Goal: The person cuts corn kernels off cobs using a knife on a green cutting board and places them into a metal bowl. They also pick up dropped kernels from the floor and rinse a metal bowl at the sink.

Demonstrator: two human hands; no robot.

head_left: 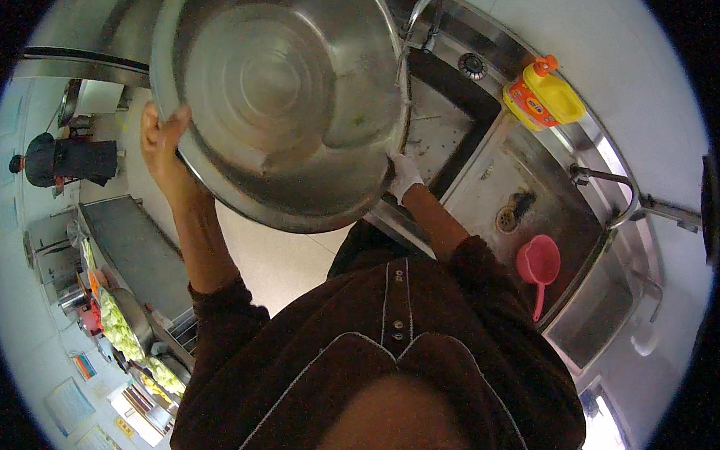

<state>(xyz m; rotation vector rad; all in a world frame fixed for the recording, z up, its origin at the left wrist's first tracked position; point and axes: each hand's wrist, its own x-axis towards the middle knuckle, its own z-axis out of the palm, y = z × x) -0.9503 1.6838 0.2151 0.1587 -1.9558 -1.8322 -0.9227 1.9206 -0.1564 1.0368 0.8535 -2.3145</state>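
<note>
A large round stainless steel basin (263,187) fills the upper middle of the view, tilted so that its inside faces me. Some liquid seems to pool at its lower right, with a small green scrap in it. My left hand (162,134), bare, grips the rim on the left. On the other side my right hand (406,177), in a whitish glove, holds the lower right rim. The basin hides part of the fingers of both hands. Its right edge overlaps the nearest sink (443,127), where small dark scraps lie.
A middle sink (483,188) holds a pink plastic ladle (538,260) near its drain. On the ledge behind stands a yellow detergent jug (543,96). Metal faucets (626,195) jut over the sinks. Leftward are a steel table (134,245), bowls of cut vegetables (118,325) and a person (72,159).
</note>
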